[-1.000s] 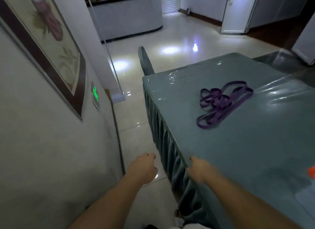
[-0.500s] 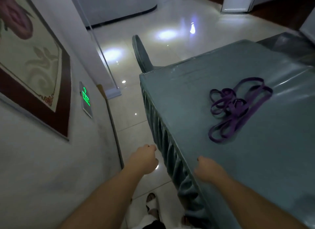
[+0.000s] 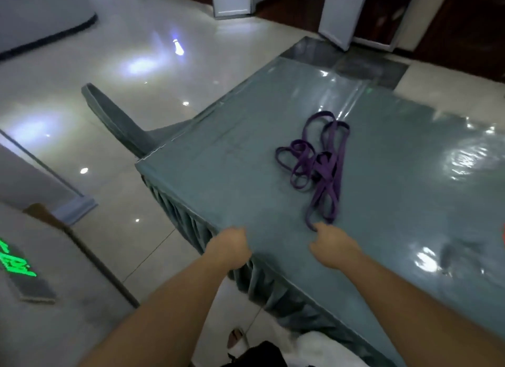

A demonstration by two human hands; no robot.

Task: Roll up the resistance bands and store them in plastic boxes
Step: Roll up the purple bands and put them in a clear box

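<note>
Sprawling tangled purple resistance bands (image 3: 317, 164)

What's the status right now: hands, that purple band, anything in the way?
Left hand curled at table edge, empty. Right hand fingertips at purple band's near end, no grip yet. Band tangled, unrolled. Path clear.

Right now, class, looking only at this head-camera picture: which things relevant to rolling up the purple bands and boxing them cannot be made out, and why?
- Number of purple bands: head view, they lie tangled and overlapping.
- Orange object: cut off by the right edge.
- Plastic boxes: none visible on the table.
- Right hand contact with the nearest loop: blurred, fingers curled.
- Left hand fingers: curled under at the table's edge.
</note>
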